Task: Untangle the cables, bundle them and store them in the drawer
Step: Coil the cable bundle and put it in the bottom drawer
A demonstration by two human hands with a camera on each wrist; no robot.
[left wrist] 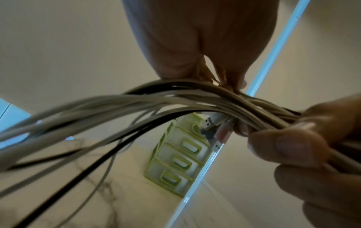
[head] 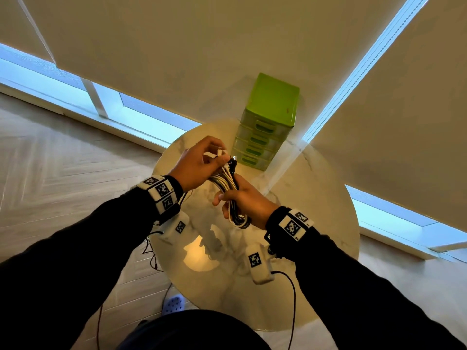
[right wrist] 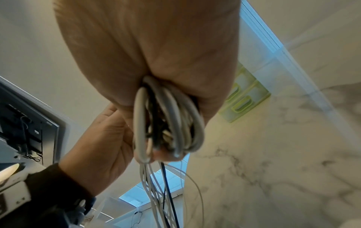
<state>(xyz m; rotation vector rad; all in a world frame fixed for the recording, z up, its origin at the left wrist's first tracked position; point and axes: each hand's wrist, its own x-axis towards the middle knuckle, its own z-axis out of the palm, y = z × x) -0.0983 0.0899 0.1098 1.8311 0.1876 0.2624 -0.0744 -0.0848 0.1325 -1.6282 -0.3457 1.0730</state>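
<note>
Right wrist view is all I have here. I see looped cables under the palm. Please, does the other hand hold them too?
Observer: Yes. In the head view the left hand pinches the upper end of the cable bundle, while the right hand grips lower down.
Operator: Are the plugs visible?
Observer: Yes, the left wrist view shows USB plugs hanging below the bundle.
Operator: Are the drawers open?
Observer: No, the green drawer unit on the table has every drawer shut.

Glossy marble-look table, translucent green plastic drawer unit, smooth white and black rubbery cables, matt wood-pattern floor
</note>
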